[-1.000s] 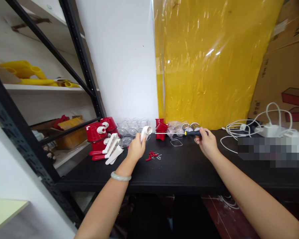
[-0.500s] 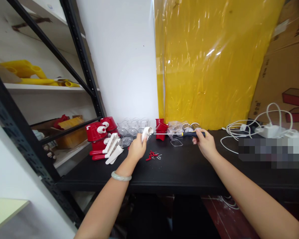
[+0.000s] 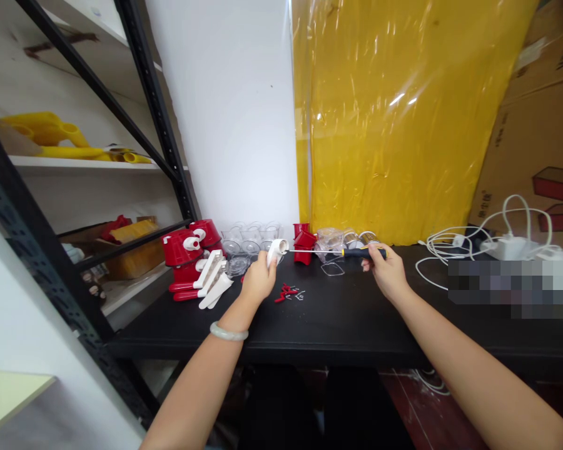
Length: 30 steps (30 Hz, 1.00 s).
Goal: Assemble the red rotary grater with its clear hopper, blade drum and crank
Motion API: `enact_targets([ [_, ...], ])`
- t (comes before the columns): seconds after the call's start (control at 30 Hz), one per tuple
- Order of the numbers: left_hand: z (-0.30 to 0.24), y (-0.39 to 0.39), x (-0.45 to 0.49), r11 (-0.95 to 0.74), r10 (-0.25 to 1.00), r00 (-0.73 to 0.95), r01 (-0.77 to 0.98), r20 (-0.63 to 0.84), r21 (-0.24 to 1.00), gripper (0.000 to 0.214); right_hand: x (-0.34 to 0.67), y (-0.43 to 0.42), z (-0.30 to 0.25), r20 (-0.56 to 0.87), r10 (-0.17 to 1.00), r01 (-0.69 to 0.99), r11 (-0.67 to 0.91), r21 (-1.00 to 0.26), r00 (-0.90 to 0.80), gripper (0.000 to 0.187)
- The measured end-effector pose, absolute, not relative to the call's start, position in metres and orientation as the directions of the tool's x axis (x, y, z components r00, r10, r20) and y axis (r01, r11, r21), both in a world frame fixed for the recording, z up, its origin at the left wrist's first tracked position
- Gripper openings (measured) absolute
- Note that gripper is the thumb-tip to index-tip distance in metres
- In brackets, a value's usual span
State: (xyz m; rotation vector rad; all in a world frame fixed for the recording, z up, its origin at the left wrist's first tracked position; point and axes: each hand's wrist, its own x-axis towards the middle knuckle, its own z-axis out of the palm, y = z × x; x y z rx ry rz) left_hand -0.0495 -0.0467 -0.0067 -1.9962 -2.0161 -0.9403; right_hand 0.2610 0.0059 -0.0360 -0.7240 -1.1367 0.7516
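Observation:
Closed round a white plastic part with a round, ring-like end (image 3: 276, 250), my left hand (image 3: 259, 279) holds it above the black table. My right hand (image 3: 385, 270) grips the dark handle of a screwdriver (image 3: 354, 252), which has yellow bands. Its long shaft lies level and points left, the tip reaching the side of the white part; whether a screw sits there is too small to tell. Below, on the table, lie small red pieces (image 3: 286, 292) and several small metal screws (image 3: 300, 295).
Red plastic housings with white parts (image 3: 182, 248) and white handle-like pieces (image 3: 214, 278) sit at the left. Behind are clear plastic cups (image 3: 249, 240) and red cups (image 3: 304, 242). White cables and adapters (image 3: 509, 245) lie at right. A black-framed shelf (image 3: 164, 125) stands left.
Both hands stay in nearly the same place, with the screwdriver tip still at the white part. The view has shifted very slightly.

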Motion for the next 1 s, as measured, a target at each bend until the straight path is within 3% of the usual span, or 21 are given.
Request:
enact_targets([
  [0.57,-0.007,-0.046,-0.05,-0.044,0.853,-0.112,0.958,0.51,0.285,0.034,0.259,0.001,-0.034,0.537,0.816,-0.14,0.57,-0.81,0.214,0.033],
  [1.0,-0.009,-0.043,-0.052,0.015,0.85,-0.14,0.97,0.508,0.243,0.035,0.258,-0.009,-0.028,0.576,0.811,-0.015,0.58,-0.814,0.102,0.034],
])
